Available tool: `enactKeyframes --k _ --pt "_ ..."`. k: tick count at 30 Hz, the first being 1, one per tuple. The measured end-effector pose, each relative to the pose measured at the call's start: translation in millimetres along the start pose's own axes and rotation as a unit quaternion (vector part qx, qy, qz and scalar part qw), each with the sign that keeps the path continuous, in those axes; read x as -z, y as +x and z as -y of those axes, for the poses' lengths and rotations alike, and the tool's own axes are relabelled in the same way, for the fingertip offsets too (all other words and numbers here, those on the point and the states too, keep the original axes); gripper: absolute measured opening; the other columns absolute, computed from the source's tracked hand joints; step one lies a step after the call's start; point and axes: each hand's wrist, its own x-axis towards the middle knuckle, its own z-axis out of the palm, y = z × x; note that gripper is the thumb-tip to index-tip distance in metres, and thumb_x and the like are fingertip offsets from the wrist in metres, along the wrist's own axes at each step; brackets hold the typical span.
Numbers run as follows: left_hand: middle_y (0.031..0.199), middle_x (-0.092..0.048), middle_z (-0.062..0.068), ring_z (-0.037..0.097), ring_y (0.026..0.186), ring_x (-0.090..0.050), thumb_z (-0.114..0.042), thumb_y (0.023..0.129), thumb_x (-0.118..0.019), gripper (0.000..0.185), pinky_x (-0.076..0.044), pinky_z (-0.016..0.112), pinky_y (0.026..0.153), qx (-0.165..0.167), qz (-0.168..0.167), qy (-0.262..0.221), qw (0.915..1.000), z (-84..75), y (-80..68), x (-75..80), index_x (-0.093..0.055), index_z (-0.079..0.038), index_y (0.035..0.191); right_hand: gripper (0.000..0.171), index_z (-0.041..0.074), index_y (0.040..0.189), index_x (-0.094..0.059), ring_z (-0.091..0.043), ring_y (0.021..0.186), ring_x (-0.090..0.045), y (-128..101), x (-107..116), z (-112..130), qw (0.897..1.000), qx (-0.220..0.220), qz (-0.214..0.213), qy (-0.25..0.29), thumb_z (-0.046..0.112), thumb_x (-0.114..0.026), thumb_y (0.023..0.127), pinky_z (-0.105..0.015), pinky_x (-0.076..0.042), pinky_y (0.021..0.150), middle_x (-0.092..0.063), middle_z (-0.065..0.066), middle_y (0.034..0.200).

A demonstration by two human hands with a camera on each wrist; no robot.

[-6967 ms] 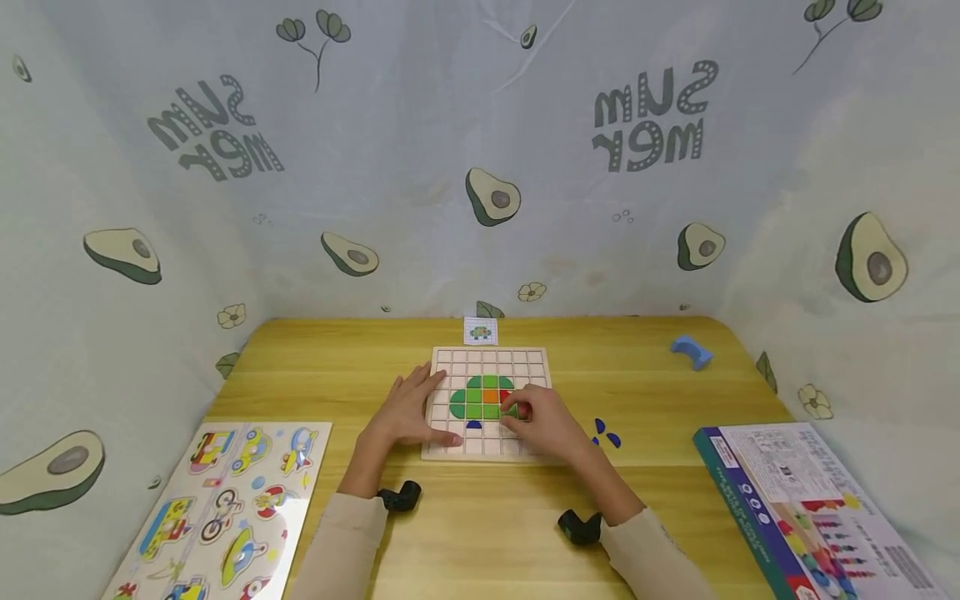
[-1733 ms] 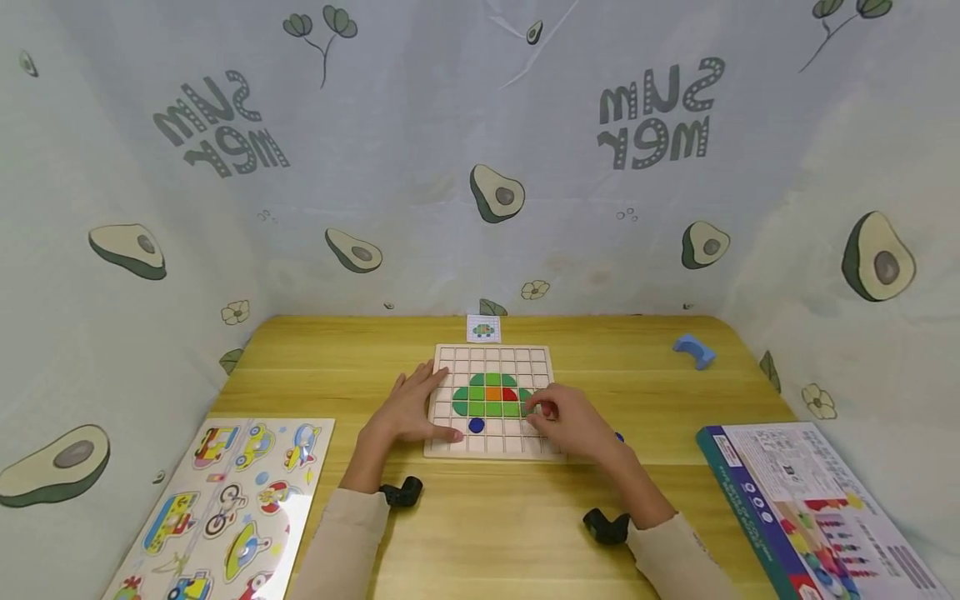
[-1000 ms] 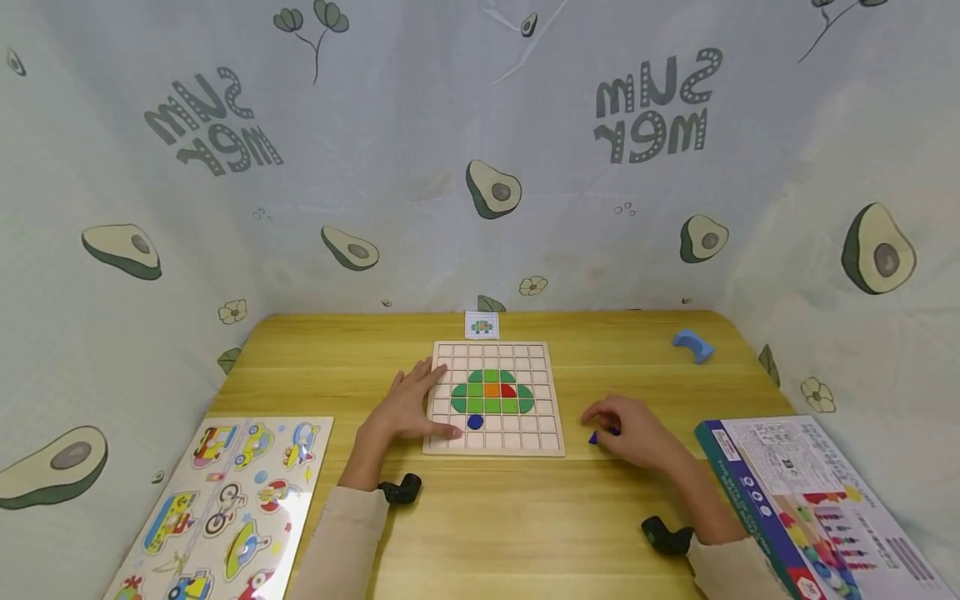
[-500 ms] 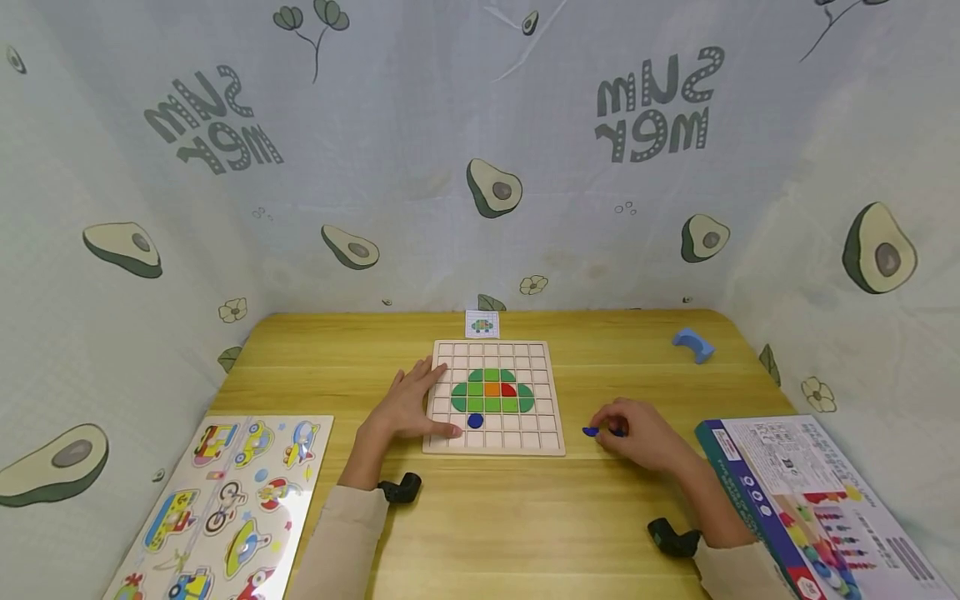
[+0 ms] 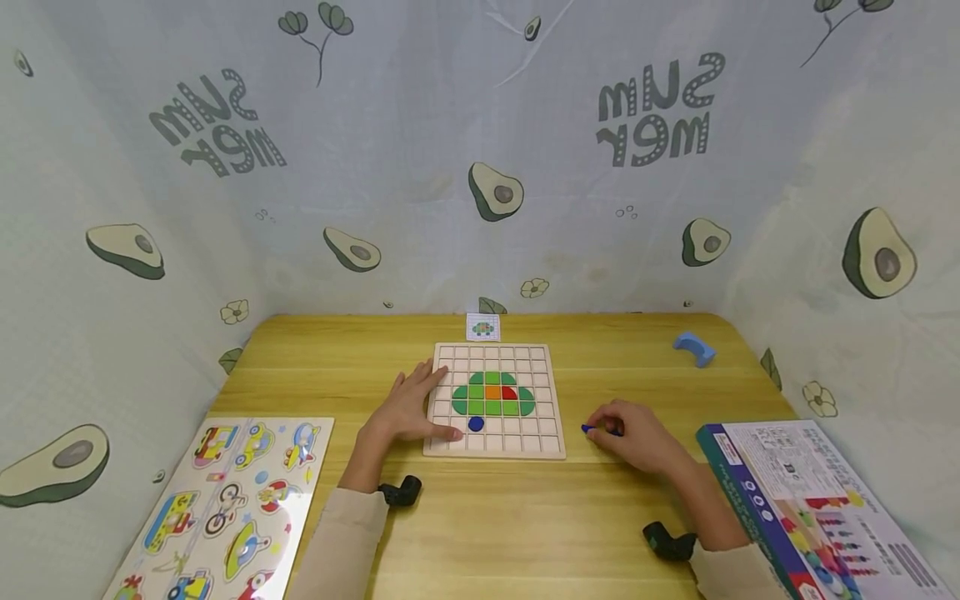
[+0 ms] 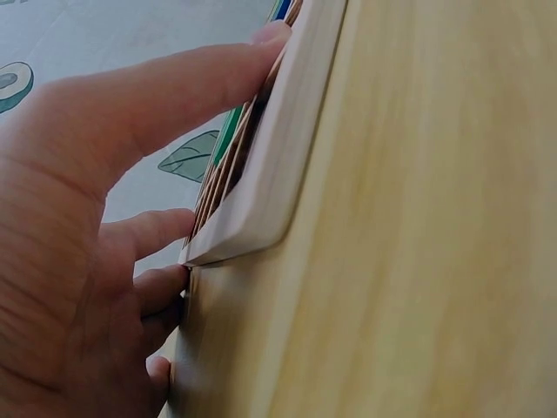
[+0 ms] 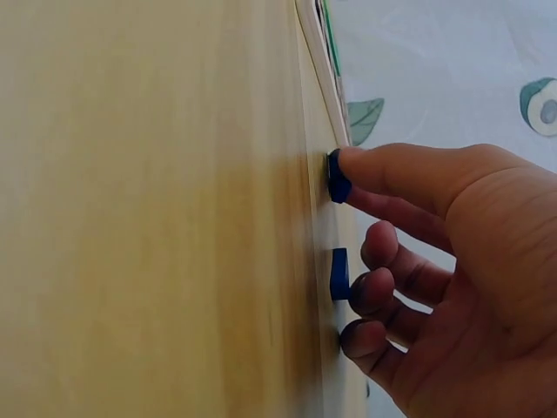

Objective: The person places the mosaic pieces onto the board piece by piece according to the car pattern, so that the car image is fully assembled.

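Note:
A wooden grid board (image 5: 546, 442) lies mid-table with a green dome of tiles, one orange tile, one red tile and a blue disc (image 5: 476, 424) below them. My left hand (image 5: 417, 407) lies flat on the board's left edge (image 6: 261, 200), thumb along its near side, fingers straight. Right of the board, my right hand (image 5: 603, 427) pinches a small dark blue piece (image 5: 589, 429) that lies on the tabletop; in the right wrist view thumb and forefinger meet on this blue piece (image 7: 338, 178). A second blue piece (image 7: 339, 273) lies just beside my curled fingers.
A small pattern card (image 5: 482, 327) stands behind the board. A light blue arch block (image 5: 693, 348) sits far right. A vehicle puzzle board (image 5: 225, 508) lies front left, a printed box (image 5: 810, 508) front right. Avocado-print cloth walls the table on three sides.
My right hand left the board and moved right onto the table, where it took hold of a blue piece. The blue half-disc on the board became a full disc. My left hand stayed.

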Motion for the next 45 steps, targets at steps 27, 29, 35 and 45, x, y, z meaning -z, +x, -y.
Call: enactKeyframes --k 27,29,35,45 --pt "0.174 -0.013 0.011 0.032 0.162 -0.01 -0.067 0.07 -0.083 0.12 -0.003 0.052 0.132 0.002 0.007 0.002 1.0 0.4 1.8 0.4 -0.028 -0.018 0.165 0.013 0.007 0.105 -0.075 -0.014 0.068 -0.047 13.2 -2.2 -4.0 0.997 -0.067 -0.049 0.004 0.017 -0.068 0.1 -0.024 -0.039 0.059 -0.06 0.0 0.077" --pt "0.174 -0.013 0.012 0.032 0.162 -0.011 -0.067 0.07 -0.084 0.121 -0.004 0.052 0.132 0.002 0.005 0.001 1.0 0.7 1.6 0.0 -0.029 -0.017 0.165 0.014 0.008 0.106 -0.075 -0.013 0.067 -0.048 13.9 -2.1 -3.5 0.996 -0.067 -0.052 0.002 0.019 -0.069 0.1 -0.024 -0.039 0.059 -0.059 0.0 0.076" --pt "0.174 -0.013 0.012 0.033 0.162 -0.011 -0.067 0.069 -0.084 0.121 -0.005 0.054 0.132 0.003 0.004 -0.005 1.0 1.0 0.1 -0.8 -0.029 -0.017 0.164 0.015 0.006 0.105 -0.074 -0.014 0.067 -0.048 15.9 -1.7 -3.1 0.997 -0.061 -0.045 -0.001 0.018 -0.074 0.095 -0.025 -0.039 0.06 -0.058 0.0 0.076" --pt "0.174 -0.012 0.011 0.032 0.162 -0.009 -0.068 0.07 -0.083 0.121 -0.003 0.052 0.132 0.002 0.008 0.004 1.0 0.5 1.0 0.8 -0.028 -0.018 0.165 0.013 0.007 0.104 -0.076 -0.014 0.069 -0.049 19.9 -6.3 4.4 0.997 -0.054 -0.052 -0.004 0.016 -0.075 0.095 -0.023 -0.04 0.06 -0.06 0.0 0.08"
